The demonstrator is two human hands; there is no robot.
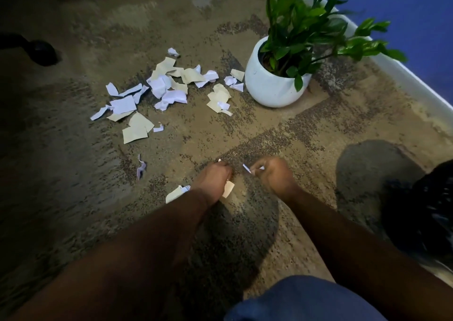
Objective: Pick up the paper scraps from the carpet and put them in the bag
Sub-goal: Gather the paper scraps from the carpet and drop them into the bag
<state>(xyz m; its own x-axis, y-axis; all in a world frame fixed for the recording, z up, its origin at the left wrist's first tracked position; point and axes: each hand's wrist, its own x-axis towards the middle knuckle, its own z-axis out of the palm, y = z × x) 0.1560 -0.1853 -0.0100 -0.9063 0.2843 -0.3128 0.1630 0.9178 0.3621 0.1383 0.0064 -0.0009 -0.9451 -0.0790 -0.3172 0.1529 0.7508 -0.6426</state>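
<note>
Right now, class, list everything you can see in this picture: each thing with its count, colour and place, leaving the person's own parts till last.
paper scraps: many, white and cream, scattered on the carpet left of the pot
lone scrap: one, pale, lying apart, left of the hands
carpet: one, mottled brown and tan, covering the floor
plant pot: one, white, upper right of the pile
plant: one, green, in the pot
bag: one, black, right edge
dark object: one, black, left edge; cannot tell what
wall: blue with white skirting, top right
left hand: closed on cream scraps
right hand: fingers pinching a white scrap
clothing: blue, bottom edge
</note>
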